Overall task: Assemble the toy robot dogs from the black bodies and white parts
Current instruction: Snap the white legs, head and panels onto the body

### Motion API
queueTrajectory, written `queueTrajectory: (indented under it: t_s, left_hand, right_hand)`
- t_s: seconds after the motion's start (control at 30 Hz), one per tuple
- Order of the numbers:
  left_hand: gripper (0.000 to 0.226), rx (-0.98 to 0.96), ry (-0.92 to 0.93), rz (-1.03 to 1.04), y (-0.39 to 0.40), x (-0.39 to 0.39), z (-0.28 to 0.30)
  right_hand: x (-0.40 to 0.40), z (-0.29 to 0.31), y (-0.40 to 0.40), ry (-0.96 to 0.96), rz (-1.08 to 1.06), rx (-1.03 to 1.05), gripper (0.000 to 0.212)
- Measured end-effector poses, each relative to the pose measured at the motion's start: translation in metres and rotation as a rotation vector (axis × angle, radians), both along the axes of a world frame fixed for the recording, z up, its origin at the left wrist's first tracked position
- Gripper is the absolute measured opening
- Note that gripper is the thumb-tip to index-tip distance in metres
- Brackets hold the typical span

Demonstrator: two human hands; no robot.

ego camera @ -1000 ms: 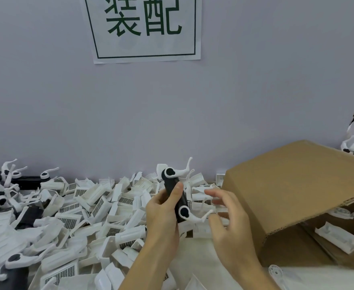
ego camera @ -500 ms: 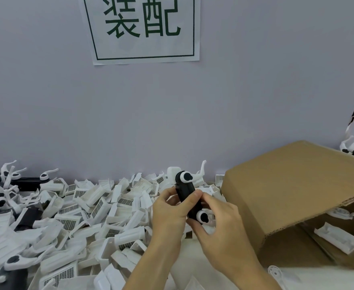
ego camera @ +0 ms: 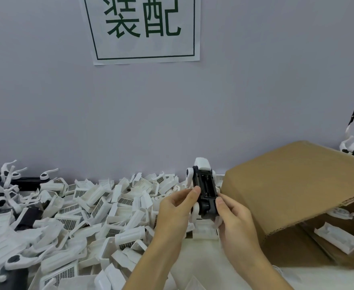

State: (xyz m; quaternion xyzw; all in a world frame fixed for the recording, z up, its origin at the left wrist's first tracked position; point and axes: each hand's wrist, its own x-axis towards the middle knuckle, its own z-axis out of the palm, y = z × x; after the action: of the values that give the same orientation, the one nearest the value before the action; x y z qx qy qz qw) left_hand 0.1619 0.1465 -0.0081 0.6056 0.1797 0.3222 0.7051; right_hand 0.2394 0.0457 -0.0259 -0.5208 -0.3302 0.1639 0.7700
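I hold one black body (ego camera: 205, 190) between both hands, just right of centre in my view, above the near edge of the heap of white parts (ego camera: 100, 208). My left hand (ego camera: 175, 210) grips it from the 9 o'clock side, thumb tip pressed on its left edge, fingers curled behind it. My right hand (ego camera: 234, 216) grips it from the 3 o'clock side, thumb on the lower right edge, fingers wrapped behind. The body stands nearly upright, its long axis running from 6 to 12 o'clock, with its ribbed recessed face turned toward me. A white cap (ego camera: 202, 163) sits on its 12 o'clock end, and a round white joint (ego camera: 189, 173) shows at its upper left corner. White pieces show under the 6 o'clock end; I cannot tell whether they are attached or belong to the heap behind. The heap spreads from the body toward 9 o'clock across the table, with several more black bodies (ego camera: 25, 183) carrying white legs at the far left. A cardboard box (ego camera: 293, 185) lies on its side at 3 o'clock, just beside my right hand, its opening facing 4 o'clock, with white parts (ego camera: 337, 237) inside. A paper sign (ego camera: 144, 28) with green characters hangs on the wall at 12 o'clock.
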Motion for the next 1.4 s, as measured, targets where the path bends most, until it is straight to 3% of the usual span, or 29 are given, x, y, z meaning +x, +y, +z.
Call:
queueTrajectory:
  t_s: [0.1, 0.2, 0.37, 0.5, 0.6, 0.7, 0.83, 0.9, 0.97, 1.07, 1.17, 1.3, 1.4]
  left_hand:
    - [0.038, -0.004, 0.126, -0.073, -0.001, 0.0, 0.0]
    - [0.037, -0.068, 0.155, -0.023, -0.001, 0.002, -0.001]
    - [0.026, -0.026, 0.147, -0.023, 0.0, 0.003, 0.001]
    - [0.034, -0.029, 0.076, -0.002, -0.001, 0.004, 0.001]
    - [0.033, -0.077, 0.014, 0.1, 0.001, 0.003, 0.002]
    - [0.032, -0.125, -0.028, 0.202, 0.006, 0.001, 0.006]
    - [0.033, -0.146, -0.064, 0.228, 0.007, -0.003, 0.009]
    - [0.033, -0.154, -0.053, 0.222, 0.005, -0.003, 0.009]
    - [0.033, -0.157, -0.042, 0.224, 0.004, -0.002, 0.007]
    - [0.034, -0.162, -0.05, 0.237, 0.003, -0.001, 0.007]
    - [0.034, -0.154, -0.051, 0.236, 0.004, -0.001, 0.005]
    - [0.033, -0.114, -0.048, 0.201, 0.005, -0.001, 0.002]
    - [0.027, -0.027, -0.047, 0.164, 0.002, 0.0, 0.001]
  right_hand:
    - [0.001, -0.001, 0.001, 0.114, 0.152, 0.03, 0.038]
    - [0.003, -0.001, -0.002, 0.08, 0.189, -0.022, 0.032]
    - [0.002, 0.004, -0.006, -0.107, 0.036, -0.147, 0.032]
    - [0.0, 0.007, -0.008, -0.102, 0.05, -0.16, 0.032]
    - [0.009, 0.003, -0.008, -0.102, -0.179, -0.186, 0.028]
    - [0.017, -0.007, -0.01, -0.397, -0.34, -0.449, 0.022]
    - [0.016, -0.029, -0.007, -0.911, -0.184, -0.984, 0.028]
    - [0.011, -0.032, -0.005, -0.984, -0.178, -1.095, 0.023]
    - [0.009, -0.029, -0.004, -0.987, -0.227, -1.06, 0.011]
    - [0.011, -0.024, -0.004, -0.842, -0.271, -0.794, 0.01]
    - [0.009, -0.017, -0.004, -0.484, -0.286, -0.492, 0.013]
    - [0.012, -0.008, -0.002, 0.067, -0.32, -0.236, 0.02]
    - [0.013, 0.0, -0.002, 0.264, -0.246, -0.071, 0.026]
